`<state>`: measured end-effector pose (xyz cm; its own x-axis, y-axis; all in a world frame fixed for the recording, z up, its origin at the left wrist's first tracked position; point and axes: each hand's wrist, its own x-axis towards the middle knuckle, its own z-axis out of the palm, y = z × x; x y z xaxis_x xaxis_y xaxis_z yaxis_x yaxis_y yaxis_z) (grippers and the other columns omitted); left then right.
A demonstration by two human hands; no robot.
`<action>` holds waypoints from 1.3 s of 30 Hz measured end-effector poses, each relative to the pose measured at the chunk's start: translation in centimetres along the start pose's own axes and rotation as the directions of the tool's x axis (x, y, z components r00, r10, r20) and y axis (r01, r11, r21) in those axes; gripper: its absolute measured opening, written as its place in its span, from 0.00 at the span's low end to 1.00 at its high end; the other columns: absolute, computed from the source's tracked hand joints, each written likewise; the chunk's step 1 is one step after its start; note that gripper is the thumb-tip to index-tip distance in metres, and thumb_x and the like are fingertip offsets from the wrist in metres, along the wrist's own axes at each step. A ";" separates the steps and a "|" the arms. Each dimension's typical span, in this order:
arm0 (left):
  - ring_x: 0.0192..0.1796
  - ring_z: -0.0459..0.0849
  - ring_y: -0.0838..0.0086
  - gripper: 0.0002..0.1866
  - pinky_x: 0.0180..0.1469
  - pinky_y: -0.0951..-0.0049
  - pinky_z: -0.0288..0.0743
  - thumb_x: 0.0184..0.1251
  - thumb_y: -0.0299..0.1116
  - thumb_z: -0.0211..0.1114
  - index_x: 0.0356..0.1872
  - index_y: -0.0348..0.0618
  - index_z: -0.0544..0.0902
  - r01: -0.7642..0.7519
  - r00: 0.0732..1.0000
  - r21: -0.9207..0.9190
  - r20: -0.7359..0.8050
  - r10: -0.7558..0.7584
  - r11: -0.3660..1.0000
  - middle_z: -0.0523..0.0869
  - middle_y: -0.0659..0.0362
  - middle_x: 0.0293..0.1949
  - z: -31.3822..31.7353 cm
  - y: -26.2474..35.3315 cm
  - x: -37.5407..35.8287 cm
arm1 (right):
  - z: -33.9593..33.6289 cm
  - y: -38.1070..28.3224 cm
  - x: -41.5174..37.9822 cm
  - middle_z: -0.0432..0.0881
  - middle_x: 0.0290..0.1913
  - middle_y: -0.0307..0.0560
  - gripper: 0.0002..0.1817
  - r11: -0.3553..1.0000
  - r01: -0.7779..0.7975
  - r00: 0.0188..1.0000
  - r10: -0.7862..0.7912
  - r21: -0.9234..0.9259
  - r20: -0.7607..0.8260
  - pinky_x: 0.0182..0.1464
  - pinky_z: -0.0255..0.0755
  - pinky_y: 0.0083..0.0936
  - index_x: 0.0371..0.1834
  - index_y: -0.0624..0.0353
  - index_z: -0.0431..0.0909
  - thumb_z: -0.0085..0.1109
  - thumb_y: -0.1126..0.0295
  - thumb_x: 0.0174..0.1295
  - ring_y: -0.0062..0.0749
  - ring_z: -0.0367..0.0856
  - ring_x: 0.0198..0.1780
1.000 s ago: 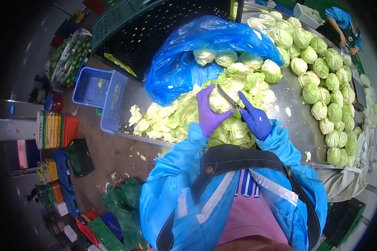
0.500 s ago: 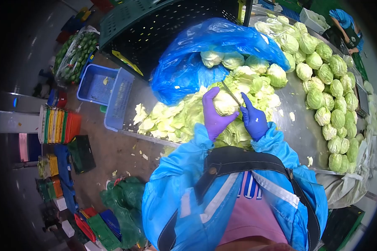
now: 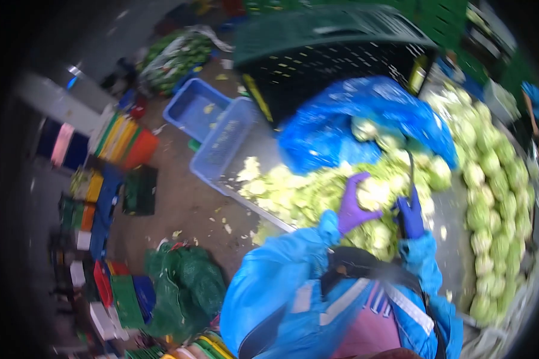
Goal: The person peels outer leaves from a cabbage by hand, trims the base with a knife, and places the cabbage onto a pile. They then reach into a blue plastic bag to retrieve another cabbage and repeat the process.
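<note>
In a purple glove, my left hand [image 3: 354,209] cups the near-left side of a pale cabbage [image 3: 375,194], thumb and fingers curved around it. My right hand [image 3: 411,216], in a darker blue-purple glove, is closed on a knife [image 3: 411,170] whose blade points away from me. The knife stands apart from the cabbage, to its right. Loose cabbage leaves [image 3: 299,194] lie heaped under and around both hands. Beyond them, a blue plastic bag [image 3: 395,99] lies open with several cabbages in its mouth. The picture is somewhat blurred.
A dark green perforated crate [image 3: 335,39] stands behind the bag. Blue baskets [image 3: 224,146] sit at the metal table's left edge. Rows of cabbages [image 3: 491,209] line the right side. Green netting [image 3: 182,287] lies on the floor at left. Another person [image 3: 536,107] is at the far right.
My right hand has drawn the knife away from the cabbage to the right, and its blade now points up in the view. My left hand stays around the cabbage. The whole view has shifted.
</note>
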<state>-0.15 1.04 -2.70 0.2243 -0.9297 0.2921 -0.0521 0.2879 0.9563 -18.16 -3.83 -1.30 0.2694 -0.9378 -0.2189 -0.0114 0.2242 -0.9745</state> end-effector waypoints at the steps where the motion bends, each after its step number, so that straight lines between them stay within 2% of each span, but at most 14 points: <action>1: 0.60 0.67 0.66 0.49 0.62 0.68 0.63 0.35 0.37 0.81 0.62 0.38 0.62 -0.063 0.998 0.079 0.006 0.063 0.995 0.69 0.53 0.56 -0.1 -0.1 0.2 | 0.5 -0.2 -0.5 0.73 0.29 0.35 0.43 0.997 0.052 0.998 -0.054 0.062 0.032 0.24 0.65 0.13 0.75 0.47 0.46 0.60 0.71 0.58 0.16 0.69 0.25; 5: 0.61 0.66 0.65 0.47 0.64 0.67 0.60 0.35 0.35 0.80 0.61 0.38 0.63 -0.189 0.981 0.214 -0.012 0.196 0.958 0.68 0.53 0.56 -0.4 0.4 0.1 | 1.9 1.0 -0.4 0.67 0.30 0.32 0.53 0.984 0.168 0.986 -0.167 0.057 -0.024 0.27 0.61 0.11 0.76 0.45 0.43 0.64 0.80 0.48 0.15 0.64 0.27; 11: 0.62 0.66 0.66 0.47 0.65 0.67 0.58 0.34 0.32 0.80 0.61 0.39 0.64 -0.063 0.998 0.130 -0.011 0.065 0.990 0.68 0.54 0.56 -0.3 0.0 -0.3 | 1.8 -0.2 -1.1 0.70 0.39 0.35 0.52 0.976 0.215 0.973 -0.218 0.038 0.081 0.32 0.65 0.13 0.75 0.49 0.45 0.62 0.81 0.44 0.16 0.67 0.33; 14: 0.62 0.65 0.67 0.47 0.65 0.69 0.58 0.34 0.29 0.79 0.61 0.40 0.63 0.010 1.000 -0.010 -0.007 -0.010 1.000 0.69 0.55 0.57 -0.7 0.9 0.0 | -0.9 5.5 1.0 0.69 0.56 0.40 0.50 0.979 0.204 0.977 -0.202 0.030 -0.062 0.35 0.67 0.15 0.73 0.54 0.52 0.56 0.80 0.39 0.18 0.68 0.35; 17: 0.63 0.64 0.68 0.44 0.65 0.70 0.58 0.36 0.22 0.74 0.62 0.42 0.64 0.275 0.960 -0.490 0.098 -0.261 0.827 0.69 0.57 0.58 -1.3 0.6 0.5 | -1.1 2.5 0.2 0.71 0.38 0.34 0.47 0.981 0.154 0.987 -0.159 0.121 0.033 0.28 0.63 0.11 0.72 0.57 0.55 0.54 0.83 0.40 0.15 0.68 0.29; 21: 0.63 0.65 0.70 0.42 0.64 0.71 0.59 0.38 0.23 0.73 0.62 0.43 0.65 0.318 0.946 -0.526 0.127 -0.297 0.789 0.69 0.57 0.58 -2.1 -0.4 1.0 | -1.7 1.8 0.2 0.72 0.51 0.38 0.45 0.990 -0.004 0.991 -0.015 0.141 0.133 0.30 0.63 0.11 0.71 0.55 0.58 0.53 0.84 0.40 0.14 0.65 0.30; 23: 0.63 0.65 0.69 0.42 0.65 0.70 0.59 0.38 0.23 0.73 0.62 0.42 0.65 0.309 0.948 -0.487 0.088 -0.306 0.817 0.69 0.57 0.57 -1.8 -0.1 0.8 | -2.7 4.1 1.6 0.73 0.49 0.40 0.43 0.978 0.210 0.978 -0.210 -0.019 0.009 0.28 0.63 0.12 0.71 0.54 0.58 0.54 0.83 0.43 0.13 0.66 0.28; 26: 0.63 0.65 0.68 0.42 0.65 0.69 0.58 0.37 0.24 0.75 0.61 0.42 0.65 0.315 0.944 -0.429 0.046 -0.328 0.847 0.69 0.57 0.57 -1.3 1.2 0.7 | -0.9 0.6 -0.2 0.72 0.53 0.44 0.41 0.977 0.136 0.988 -0.146 -0.165 -0.049 0.29 0.63 0.12 0.71 0.55 0.59 0.56 0.81 0.48 0.14 0.66 0.28; 28: 0.62 0.66 0.68 0.43 0.65 0.69 0.59 0.36 0.27 0.76 0.60 0.42 0.66 0.090 0.996 -0.208 0.008 -0.090 0.974 0.69 0.57 0.56 -1.0 1.1 0.6 | 0.0 -0.8 -0.3 0.69 0.61 0.49 0.39 0.988 0.080 0.997 -0.078 -0.134 0.021 0.40 0.71 0.17 0.70 0.58 0.58 0.60 0.77 0.51 0.23 0.74 0.40; 30: 0.62 0.66 0.69 0.43 0.65 0.69 0.59 0.36 0.28 0.77 0.60 0.42 0.66 0.100 0.995 -0.192 0.043 -0.093 0.976 0.69 0.57 0.56 -1.0 1.5 0.5 | 0.0 1.8 0.5 0.63 0.67 0.53 0.42 0.921 0.385 0.872 -0.384 0.061 0.302 0.57 0.70 0.27 0.70 0.62 0.57 0.65 0.77 0.49 0.34 0.71 0.58; 31: 0.62 0.66 0.69 0.43 0.66 0.69 0.59 0.35 0.28 0.77 0.60 0.42 0.67 0.109 0.991 -0.174 0.092 -0.094 0.979 0.69 0.57 0.55 -1.0 1.8 0.5 | 0.8 1.1 -0.2 0.63 0.67 0.53 0.44 0.933 0.335 0.874 -0.360 0.131 0.328 0.62 0.66 0.30 0.70 0.62 0.56 0.67 0.78 0.47 0.37 0.67 0.63; 34: 0.59 0.71 0.69 0.38 0.60 0.71 0.68 0.41 0.20 0.69 0.60 0.42 0.68 0.247 0.969 -0.318 0.058 -0.241 0.916 0.71 0.57 0.54 -1.0 0.4 0.5 | 1.3 -0.1 -0.9 0.62 0.68 0.51 0.48 0.965 0.158 0.915 -0.222 0.209 0.336 0.67 0.62 0.31 0.71 0.64 0.55 0.70 0.81 0.43 0.38 0.64 0.66; 35: 0.55 0.75 0.69 0.36 0.57 0.70 0.71 0.43 0.19 0.66 0.60 0.41 0.67 0.411 0.904 -0.543 0.143 -0.402 0.732 0.72 0.56 0.53 -1.4 1.5 0.8 | 1.1 -0.4 -0.9 0.64 0.68 0.50 0.46 0.968 0.213 0.914 -0.244 0.129 0.324 0.66 0.62 0.29 0.70 0.63 0.57 0.68 0.82 0.43 0.36 0.64 0.66; 39: 0.54 0.78 0.65 0.26 0.58 0.65 0.72 0.55 0.24 0.60 0.58 0.37 0.68 0.415 0.882 -0.794 0.230 -0.411 0.445 0.78 0.52 0.51 -1.2 -0.7 0.9 | 0.1 -2.3 -1.5 0.72 0.62 0.48 0.39 0.944 0.292 0.934 -0.247 -0.153 0.259 0.63 0.63 0.25 0.65 0.61 0.66 0.63 0.83 0.42 0.29 0.68 0.64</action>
<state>1.24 0.24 -3.07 -0.0048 -0.9913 -0.1318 0.8420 -0.0751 0.5342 -18.46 -2.87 1.24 0.5035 -0.8626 0.0491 -0.0791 -0.1026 -0.9916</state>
